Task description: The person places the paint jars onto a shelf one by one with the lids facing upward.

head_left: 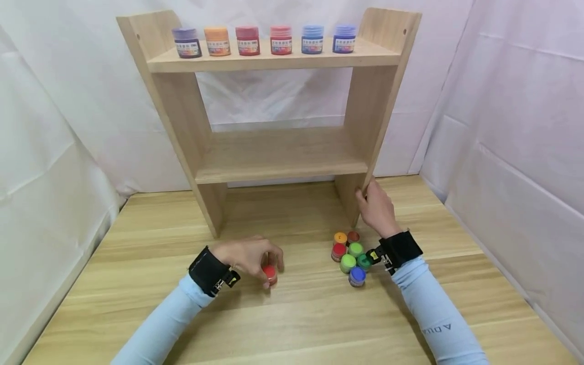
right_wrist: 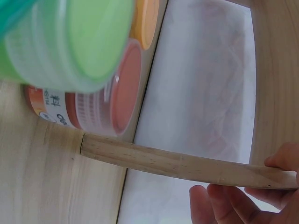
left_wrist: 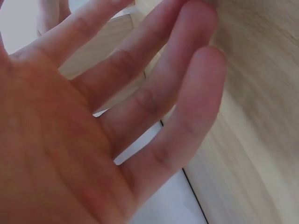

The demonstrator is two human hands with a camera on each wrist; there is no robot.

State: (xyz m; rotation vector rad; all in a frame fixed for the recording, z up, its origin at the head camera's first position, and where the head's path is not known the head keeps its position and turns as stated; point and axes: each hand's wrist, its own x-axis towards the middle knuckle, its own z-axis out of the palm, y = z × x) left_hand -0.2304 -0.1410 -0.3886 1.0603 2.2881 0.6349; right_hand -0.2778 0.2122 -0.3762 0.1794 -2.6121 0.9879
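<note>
Head view: left hand (head_left: 248,256) curled round red jar (head_left: 270,274).

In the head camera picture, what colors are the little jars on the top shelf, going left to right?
Purple jar → orange jar → dark red jar → red jar → light blue jar → blue jar.
</note>
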